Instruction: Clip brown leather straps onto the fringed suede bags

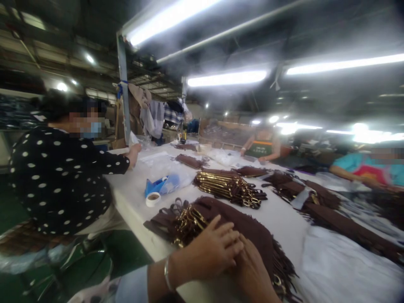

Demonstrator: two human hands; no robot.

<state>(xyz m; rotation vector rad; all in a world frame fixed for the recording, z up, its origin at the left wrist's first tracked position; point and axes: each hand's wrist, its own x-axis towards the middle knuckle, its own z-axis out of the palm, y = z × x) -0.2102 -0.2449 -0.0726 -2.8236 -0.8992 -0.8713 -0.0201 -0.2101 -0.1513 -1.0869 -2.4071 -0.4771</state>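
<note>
My left hand (212, 249) lies flat, fingers stretched out, on a pile of dark brown fringed straps with gold metal clasps (240, 229) at the near edge of the white table (132, 198). A silver bracelet circles that wrist. My right hand (252, 271) rests on the same pile, partly tucked under the left hand's fingers. Its own fingers are mostly hidden. A second heap of brown straps with gold clasps (229, 185) lies further along the table.
A person in a black polka-dot top (59, 176) sits at the left of the table. A tape roll (153, 199) and a blue bag (162, 184) lie near them. More brown strap piles (309, 198) run right. Other workers sit at the far side.
</note>
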